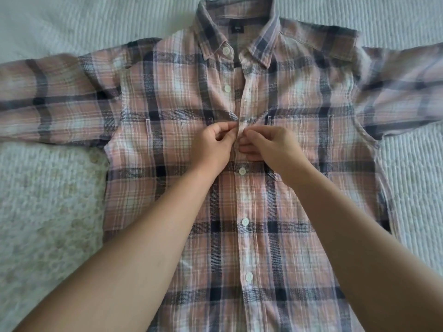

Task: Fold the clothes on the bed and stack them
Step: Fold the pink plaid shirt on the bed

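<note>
A pink, white and navy plaid shirt (167,140) lies front side up on the bed, collar at the top, both sleeves spread out to the sides. Its lower buttons are fastened; the two buttons above my hands sit loose beside the open placket. My left hand (213,144) pinches the left edge of the placket at chest height. My right hand (266,146) pinches the right edge of the same spot, fingertips almost touching the left hand. The button between them is hidden by my fingers.
A white ribbed bedspread (72,25) covers the bed around the shirt. A pale floral quilted patch (48,212) lies at the left beside the shirt's body. The right sleeve runs out of the frame.
</note>
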